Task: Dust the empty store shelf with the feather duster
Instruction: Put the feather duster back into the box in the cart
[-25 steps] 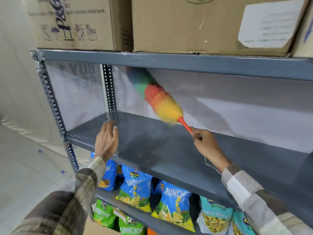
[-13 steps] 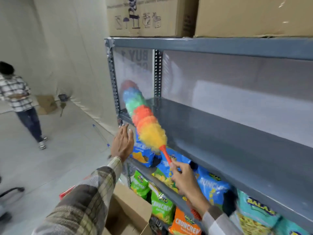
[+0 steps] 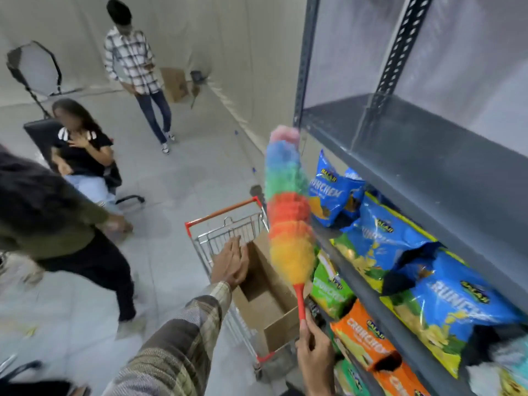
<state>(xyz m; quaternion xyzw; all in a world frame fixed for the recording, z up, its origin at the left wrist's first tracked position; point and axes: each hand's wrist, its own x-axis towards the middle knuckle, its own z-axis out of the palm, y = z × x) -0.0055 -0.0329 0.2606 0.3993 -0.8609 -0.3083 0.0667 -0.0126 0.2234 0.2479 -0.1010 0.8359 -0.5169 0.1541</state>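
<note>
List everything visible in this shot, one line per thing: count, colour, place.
rainbow feather duster: one, red handle, held upright beside the rack
empty grey metal shelf: one, upper right
snack bags: several, blue, green, orange, lower shelves
wire shopping cart: one, orange trim, centre floor
open cardboard box: one, brown, in cart
bystanders: three, left
left hand: open, empty, over cart
right hand: gripping duster handle

Even, soft indoor light, pale floor (image 3: 177, 172) bright and washed out, faint shadows under the grey shelf (image 3: 428, 172), strong wide-angle bending at the edges, motion blur on the feather duster (image 3: 288, 212), bottom-left corner smeared, snack bags (image 3: 445, 295) fairly sharp
</note>
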